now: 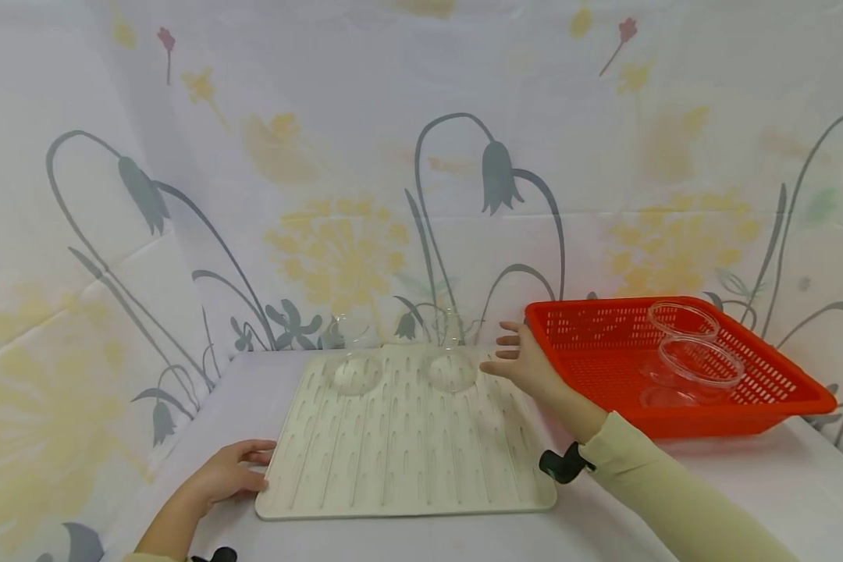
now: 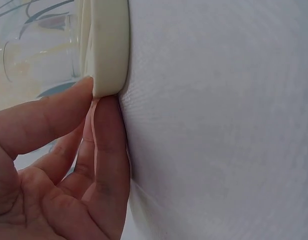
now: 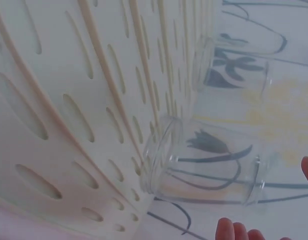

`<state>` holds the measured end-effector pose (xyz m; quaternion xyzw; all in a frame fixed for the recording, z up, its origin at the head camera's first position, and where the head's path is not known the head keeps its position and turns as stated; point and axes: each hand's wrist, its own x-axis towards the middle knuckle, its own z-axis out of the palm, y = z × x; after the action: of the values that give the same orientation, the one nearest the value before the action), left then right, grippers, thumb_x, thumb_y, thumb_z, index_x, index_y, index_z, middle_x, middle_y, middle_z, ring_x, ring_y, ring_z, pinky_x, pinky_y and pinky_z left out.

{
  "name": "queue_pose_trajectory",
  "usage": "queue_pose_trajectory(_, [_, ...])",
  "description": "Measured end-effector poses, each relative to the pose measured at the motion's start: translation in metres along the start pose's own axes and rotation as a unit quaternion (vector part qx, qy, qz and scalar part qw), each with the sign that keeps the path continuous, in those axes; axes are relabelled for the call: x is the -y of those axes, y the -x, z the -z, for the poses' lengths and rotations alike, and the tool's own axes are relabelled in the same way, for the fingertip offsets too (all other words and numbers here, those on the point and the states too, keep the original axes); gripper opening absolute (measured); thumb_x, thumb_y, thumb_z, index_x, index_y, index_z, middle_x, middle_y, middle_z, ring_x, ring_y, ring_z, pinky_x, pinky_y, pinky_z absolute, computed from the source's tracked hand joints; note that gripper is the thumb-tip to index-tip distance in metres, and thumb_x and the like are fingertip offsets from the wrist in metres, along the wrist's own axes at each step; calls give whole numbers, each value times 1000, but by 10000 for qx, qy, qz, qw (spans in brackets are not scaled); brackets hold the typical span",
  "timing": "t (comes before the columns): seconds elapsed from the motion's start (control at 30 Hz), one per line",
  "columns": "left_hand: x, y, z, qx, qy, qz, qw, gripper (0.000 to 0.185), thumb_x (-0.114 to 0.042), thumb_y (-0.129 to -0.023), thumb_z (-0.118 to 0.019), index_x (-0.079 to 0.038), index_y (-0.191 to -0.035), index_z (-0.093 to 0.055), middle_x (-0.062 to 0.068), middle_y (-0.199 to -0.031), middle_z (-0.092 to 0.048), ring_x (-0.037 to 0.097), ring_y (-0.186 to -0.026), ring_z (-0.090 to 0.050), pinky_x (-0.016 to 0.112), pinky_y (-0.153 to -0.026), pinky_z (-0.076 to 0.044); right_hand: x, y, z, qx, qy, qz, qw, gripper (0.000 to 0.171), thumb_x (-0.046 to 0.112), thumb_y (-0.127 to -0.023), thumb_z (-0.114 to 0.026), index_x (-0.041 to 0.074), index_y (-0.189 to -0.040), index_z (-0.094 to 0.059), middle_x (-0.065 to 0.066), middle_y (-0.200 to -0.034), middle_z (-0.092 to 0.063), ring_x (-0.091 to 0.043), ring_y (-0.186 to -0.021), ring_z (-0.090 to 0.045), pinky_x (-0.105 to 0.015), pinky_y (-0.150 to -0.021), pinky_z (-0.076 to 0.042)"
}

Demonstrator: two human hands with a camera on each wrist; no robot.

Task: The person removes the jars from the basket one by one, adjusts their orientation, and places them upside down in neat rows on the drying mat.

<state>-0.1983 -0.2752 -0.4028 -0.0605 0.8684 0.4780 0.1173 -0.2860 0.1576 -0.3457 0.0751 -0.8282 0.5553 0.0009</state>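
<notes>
Two clear jars stand mouth down along the far edge of a cream ribbed drying mat (image 1: 407, 437): one on the left (image 1: 354, 373), the other (image 1: 451, 371) on the right. Just right of the right jar, also seen in the right wrist view as the nearer jar (image 3: 209, 165), my right hand (image 1: 530, 367) has its fingers spread with nothing between them. My left hand (image 1: 228, 472) touches the mat's left edge near the front corner. In the left wrist view its thumb (image 2: 54, 115) rests at the top edge of the mat, and the index finger meets the side.
A red perforated basket (image 1: 583, 382) stands to the right of the mat, with two more clear jars (image 1: 701, 361) in its right part. A white cloth (image 1: 218, 414) covers the table. Behind hangs a flower-printed curtain (image 1: 365, 117).
</notes>
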Motion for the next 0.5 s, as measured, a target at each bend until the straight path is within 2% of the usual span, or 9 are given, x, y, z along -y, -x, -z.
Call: queue_pose_trajectory(0.5, [-2,1,-1,23,61,95,9999,61,10,-70,-66,13,-127,-44,18,-109,-55,20,-82,-56,35,-69,-50,7,13,28,-107,-25,192,9998,74,14,-84,-70,6,-141,-24,-21,-133,-39,-38,-119,-42,-49,-95,-41])
